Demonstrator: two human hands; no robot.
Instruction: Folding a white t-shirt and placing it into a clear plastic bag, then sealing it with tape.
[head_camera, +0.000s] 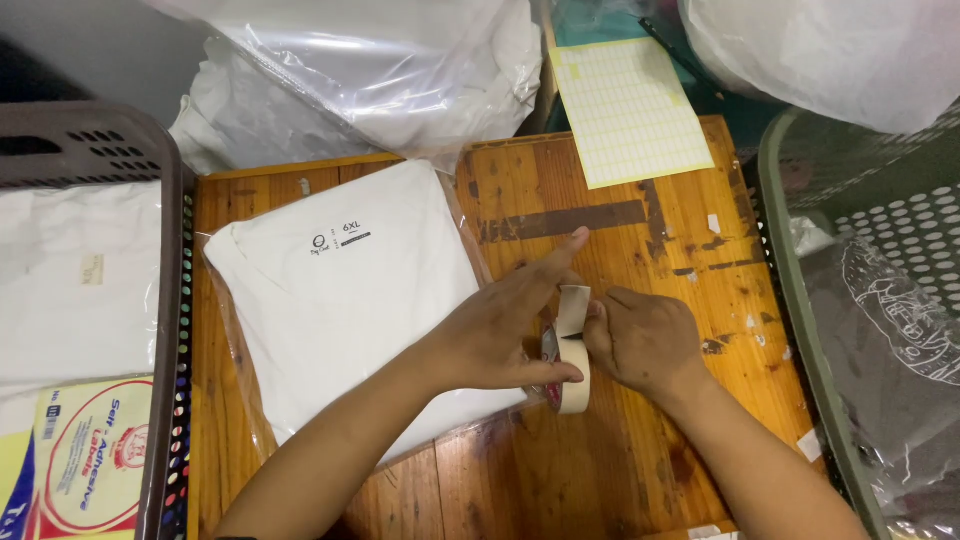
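Note:
My left hand (505, 325) grips a roll of cream masking tape (572, 375) standing on edge on the wooden table (640, 460). My right hand (645, 340) pinches the tape's loose end (572, 308), pulled up a short way from the roll. Just left of my hands lies a folded white shirt in a clear plastic bag (345, 300), flat on the table, its right edge under my left wrist.
A sheet of small yellow labels (628, 108) lies at the table's far edge. A grey basket (90, 300) with white garments and a label pack stands at left. A green perforated basket (880, 300) is at right. Bagged white clothes (370, 70) pile up behind.

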